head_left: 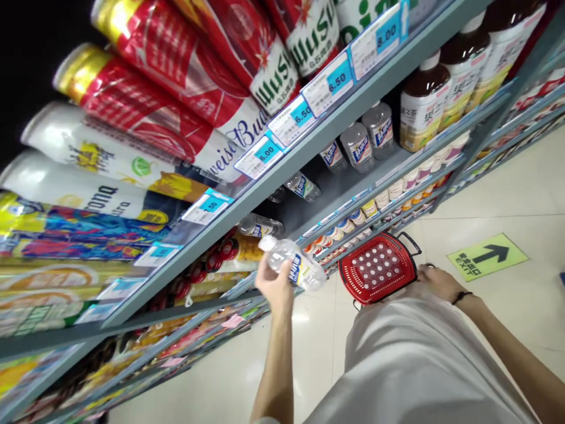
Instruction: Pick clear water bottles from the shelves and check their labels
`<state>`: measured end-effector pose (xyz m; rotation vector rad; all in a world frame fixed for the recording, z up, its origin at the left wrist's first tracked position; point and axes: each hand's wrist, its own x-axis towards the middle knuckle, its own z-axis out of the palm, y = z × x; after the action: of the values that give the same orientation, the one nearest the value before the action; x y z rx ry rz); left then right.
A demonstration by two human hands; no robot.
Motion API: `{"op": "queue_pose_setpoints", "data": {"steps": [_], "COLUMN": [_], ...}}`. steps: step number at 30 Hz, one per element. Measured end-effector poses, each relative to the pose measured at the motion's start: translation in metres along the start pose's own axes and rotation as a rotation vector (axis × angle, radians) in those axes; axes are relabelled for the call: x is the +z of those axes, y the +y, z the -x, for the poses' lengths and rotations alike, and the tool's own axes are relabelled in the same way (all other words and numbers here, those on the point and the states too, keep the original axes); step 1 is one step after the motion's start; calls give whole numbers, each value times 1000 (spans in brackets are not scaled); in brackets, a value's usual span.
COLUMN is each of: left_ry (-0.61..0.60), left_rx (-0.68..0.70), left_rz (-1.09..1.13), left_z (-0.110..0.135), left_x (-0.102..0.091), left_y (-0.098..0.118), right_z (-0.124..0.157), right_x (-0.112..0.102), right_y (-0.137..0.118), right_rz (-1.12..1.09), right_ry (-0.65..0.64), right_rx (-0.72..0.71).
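Note:
My left hand (276,284) is closed around a clear plastic bottle (304,272) with a white cap and a blue-and-white label, tilted in front of the shelf. Similar clear bottles (356,147) stand on the dark shelf behind it, and another clear bottle (260,225) is just beyond the held one. Low at my right side, my right hand (439,282) has its fingers curled at the edge of a red shopping basket (346,274), by a dark piece that looks like its handle. Their exact grip is partly hidden. White round shapes show across the basket's inside.
Tall cans (145,112) fill the upper shelf, above a rail with price tags (260,154). Brown-capped-looking tea bottles (426,103) stand farther right. Lower shelves hold small cups (368,209). A green exit arrow sign (488,257) lies on the tiled floor (529,194).

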<state>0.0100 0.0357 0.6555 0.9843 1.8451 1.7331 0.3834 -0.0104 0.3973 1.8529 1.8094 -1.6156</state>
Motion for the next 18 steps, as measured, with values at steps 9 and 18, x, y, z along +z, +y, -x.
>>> {"op": "queue_pose_setpoints", "data": {"steps": [9,18], "left_ry": [-238,-711], "left_rx": [-506,-252], "left_rz": [326,263], "left_z": [93,104], "left_x": [55,76], "left_y": [-29,-11], "right_z": [65,97], "right_x": [-4,-2], "right_y": [-136,-140], "right_rz": [-1037,-1174], "right_ry": [-440,-169], "right_rx": [-431,-309]}}
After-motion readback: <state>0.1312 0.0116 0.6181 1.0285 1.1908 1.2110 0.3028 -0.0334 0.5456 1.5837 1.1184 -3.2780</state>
